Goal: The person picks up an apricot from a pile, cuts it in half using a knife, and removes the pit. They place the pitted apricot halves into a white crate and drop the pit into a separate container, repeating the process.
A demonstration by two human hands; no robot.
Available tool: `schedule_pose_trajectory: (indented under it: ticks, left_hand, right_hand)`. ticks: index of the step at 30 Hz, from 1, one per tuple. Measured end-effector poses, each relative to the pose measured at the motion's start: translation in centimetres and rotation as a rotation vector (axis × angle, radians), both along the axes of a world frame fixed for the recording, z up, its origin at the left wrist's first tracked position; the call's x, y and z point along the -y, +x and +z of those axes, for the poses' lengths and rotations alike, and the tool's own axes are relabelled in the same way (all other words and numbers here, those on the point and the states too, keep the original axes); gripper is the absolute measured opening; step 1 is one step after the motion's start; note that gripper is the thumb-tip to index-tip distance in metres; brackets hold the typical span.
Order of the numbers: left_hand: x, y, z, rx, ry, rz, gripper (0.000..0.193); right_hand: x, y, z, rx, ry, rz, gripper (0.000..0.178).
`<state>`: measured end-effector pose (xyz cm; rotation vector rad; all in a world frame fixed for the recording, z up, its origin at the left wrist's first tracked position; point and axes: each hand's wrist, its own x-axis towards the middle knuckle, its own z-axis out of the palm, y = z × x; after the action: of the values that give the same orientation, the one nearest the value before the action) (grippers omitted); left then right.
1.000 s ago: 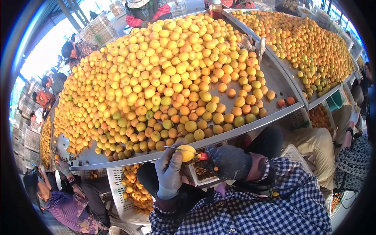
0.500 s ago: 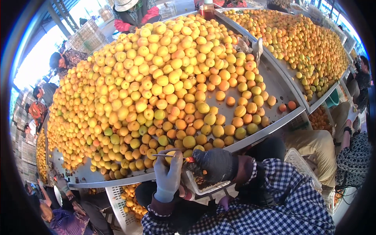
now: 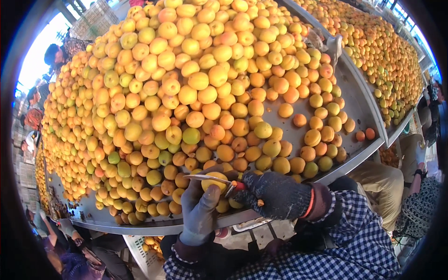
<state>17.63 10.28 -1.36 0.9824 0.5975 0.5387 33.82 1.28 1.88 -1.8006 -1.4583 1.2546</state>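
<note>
Left grip (image 3: 198,211) pinches an apricot (image 3: 215,185), probably light and bruisable, best cupped round its sides; right grip (image 3: 276,194), alongside, clasps a knife (image 3: 201,177).

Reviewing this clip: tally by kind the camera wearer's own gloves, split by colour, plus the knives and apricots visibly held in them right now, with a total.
Grey glove: 1
Black glove: 1
Red-handled knife: 1
Held yellow apricot: 1
Total: 4
</note>
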Motion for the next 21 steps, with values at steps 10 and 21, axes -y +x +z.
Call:
schedule_pose_trajectory:
  ticks: [10,21]
  left_hand:
    - [0.6,-0.1,0.0,0.105,-0.046,0.067,0.050]
    - [2.2,0.4,-0.2,0.131,0.052,0.201,0.046]
  right_hand:
    - [1.3,-2.9,-1.1,0.172,0.139,-0.110,0.043]
    - [2.9,-2.8,-0.2,0.171,0.215,-0.109,0.033]
